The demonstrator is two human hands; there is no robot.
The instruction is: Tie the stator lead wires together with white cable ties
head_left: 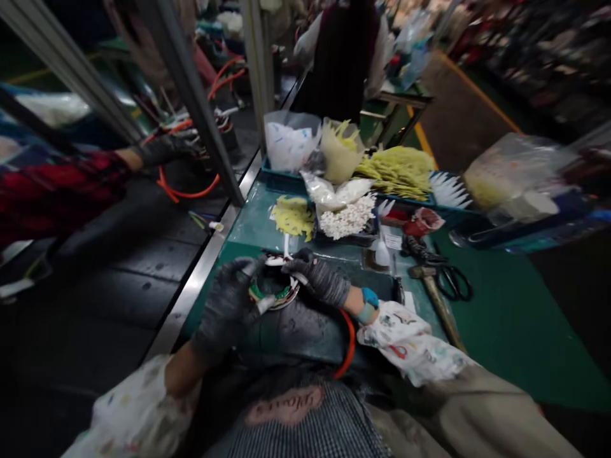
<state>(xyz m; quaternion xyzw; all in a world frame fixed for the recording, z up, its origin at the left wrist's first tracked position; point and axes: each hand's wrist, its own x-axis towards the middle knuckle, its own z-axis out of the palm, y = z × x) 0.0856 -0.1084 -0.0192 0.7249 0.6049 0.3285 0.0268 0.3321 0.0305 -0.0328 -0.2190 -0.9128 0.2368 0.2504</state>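
A round coil-like part (274, 289) with green, white and red windings lies on the green table (506, 318) in front of me. My left hand (228, 305), in a dark grey glove, curls round its left side and pinches a small white tube. In a matching glove, my right hand (319, 277) presses closed fingers on the part's right edge. Both forearms wear white patterned sleeve covers.
Behind the part lie yellow strips (292, 216), a pile of small white pieces (347, 217), bags and blue trays. A hammer (432, 289) and scissors (453, 280) lie to the right. A co-worker's gloved hand (162, 149) reaches over the dark conveyor at left; another person stands at the back.
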